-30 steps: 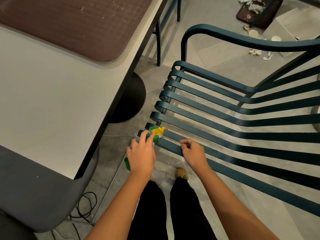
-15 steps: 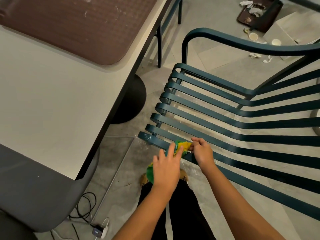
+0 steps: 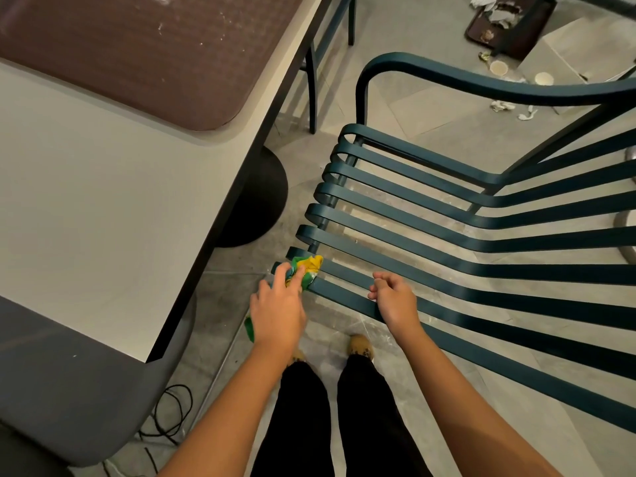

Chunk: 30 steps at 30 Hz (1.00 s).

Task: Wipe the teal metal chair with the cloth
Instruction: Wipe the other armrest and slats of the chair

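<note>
The teal metal chair [image 3: 447, 215] with long flat slats and a curved armrest fills the right half of the view. A green and yellow cloth [image 3: 308, 268] is pressed on the front ends of the two nearest slats under my left hand [image 3: 278, 308], which grips it; a green tail of the cloth hangs below the palm. My right hand [image 3: 395, 301] rests on the nearest slat a little to the right, fingers curled loosely, apart from the cloth.
A beige table [image 3: 103, 218] with a brown mat [image 3: 144, 53] stands on the left on a round black base [image 3: 261, 201]. A dark grey seat [image 3: 69, 390] is at lower left with cables [image 3: 172, 418] under it. A littered tray [image 3: 509, 22] and cups lie on the floor beyond the chair.
My left hand has slid the cloth back left along the nearest slats to their front ends. My right hand has let go of the cloth and stayed on the slat.
</note>
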### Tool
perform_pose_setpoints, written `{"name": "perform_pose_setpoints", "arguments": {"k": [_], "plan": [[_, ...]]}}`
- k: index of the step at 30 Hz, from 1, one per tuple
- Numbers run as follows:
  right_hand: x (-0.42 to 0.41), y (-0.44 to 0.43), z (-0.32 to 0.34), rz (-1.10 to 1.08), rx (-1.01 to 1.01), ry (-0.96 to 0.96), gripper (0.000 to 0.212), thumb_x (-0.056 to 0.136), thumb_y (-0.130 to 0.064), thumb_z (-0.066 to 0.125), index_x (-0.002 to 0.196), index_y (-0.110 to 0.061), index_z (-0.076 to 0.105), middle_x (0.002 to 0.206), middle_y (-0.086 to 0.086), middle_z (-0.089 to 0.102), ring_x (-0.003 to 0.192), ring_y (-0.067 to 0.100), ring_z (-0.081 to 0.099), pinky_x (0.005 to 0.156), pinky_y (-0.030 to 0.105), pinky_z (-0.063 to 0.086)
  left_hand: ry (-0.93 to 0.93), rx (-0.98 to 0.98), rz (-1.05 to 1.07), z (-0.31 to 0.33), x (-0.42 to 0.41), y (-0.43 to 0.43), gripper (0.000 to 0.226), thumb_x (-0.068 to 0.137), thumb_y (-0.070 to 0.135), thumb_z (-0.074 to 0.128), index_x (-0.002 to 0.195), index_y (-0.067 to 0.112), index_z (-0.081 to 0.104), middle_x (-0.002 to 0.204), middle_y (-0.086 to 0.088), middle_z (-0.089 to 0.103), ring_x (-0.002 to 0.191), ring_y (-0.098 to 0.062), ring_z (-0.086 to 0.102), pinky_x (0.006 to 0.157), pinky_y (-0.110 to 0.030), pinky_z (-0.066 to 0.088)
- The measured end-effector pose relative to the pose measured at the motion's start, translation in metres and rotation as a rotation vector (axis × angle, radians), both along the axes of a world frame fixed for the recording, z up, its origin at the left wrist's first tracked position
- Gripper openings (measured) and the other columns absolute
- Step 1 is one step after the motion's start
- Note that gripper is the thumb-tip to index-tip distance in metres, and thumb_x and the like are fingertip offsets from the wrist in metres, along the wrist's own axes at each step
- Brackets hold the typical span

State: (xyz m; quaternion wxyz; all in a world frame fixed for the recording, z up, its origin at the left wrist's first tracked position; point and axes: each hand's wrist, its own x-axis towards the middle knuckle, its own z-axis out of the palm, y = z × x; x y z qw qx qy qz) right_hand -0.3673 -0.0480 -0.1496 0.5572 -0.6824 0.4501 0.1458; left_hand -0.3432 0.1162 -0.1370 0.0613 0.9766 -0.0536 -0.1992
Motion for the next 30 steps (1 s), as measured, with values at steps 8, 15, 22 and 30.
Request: {"name": "perform_pose_setpoints", "arguments": {"k": [8, 15, 22, 30], "plan": [[0.001, 0.016, 0.007, 0.27, -0.127, -0.016, 0.027, 0.095, -0.015, 0.043, 0.115, -0.008, 0.059, 0.107, 0.01, 0.063, 0.083, 0.016, 0.051, 0.075, 0.025, 0.04, 0.032, -0.145, 0.222, -0.004, 0.007, 0.007, 0.042, 0.096, 0.022, 0.038, 0.138, 0.031, 0.036, 0.145, 0.006, 0.031, 0.109, -0.021, 0.048, 0.086, -0.031, 0.039], [0.008, 0.027, 0.005, 0.307, -0.164, -0.013, 0.027, 0.094, -0.014, 0.044, 0.114, -0.009, 0.06, 0.11, 0.011, 0.065, 0.084, 0.016, 0.053, 0.073, 0.023, 0.038, -0.003, -0.074, -0.021, 0.006, -0.016, -0.011, 0.057, 0.095, 0.018, 0.041, 0.142, 0.039, 0.017, 0.147, -0.001, 0.024, 0.115, -0.024, 0.042, 0.09, -0.034, 0.038], [0.008, 0.027, 0.005, 0.316, -0.177, 0.006, 0.028, 0.095, -0.015, 0.043, 0.117, -0.008, 0.058, 0.115, 0.01, 0.063, 0.084, 0.016, 0.053, 0.073, 0.023, 0.038, 0.034, 0.0, -0.015, -0.001, -0.016, -0.013, 0.063, 0.094, 0.011, 0.04, 0.145, 0.034, 0.009, 0.151, -0.004, 0.015, 0.119, -0.028, 0.038, 0.093, -0.036, 0.037], [0.009, 0.027, 0.004, 0.315, -0.153, 0.014, 0.027, 0.095, -0.016, 0.042, 0.116, -0.01, 0.058, 0.108, 0.009, 0.065, 0.071, 0.017, 0.052, 0.069, 0.025, 0.04, 0.014, -0.179, 0.269, -0.012, -0.001, 0.001, 0.052, 0.095, 0.018, 0.041, 0.142, 0.034, 0.025, 0.146, -0.001, 0.027, 0.109, -0.024, 0.048, 0.089, -0.033, 0.041]]}}
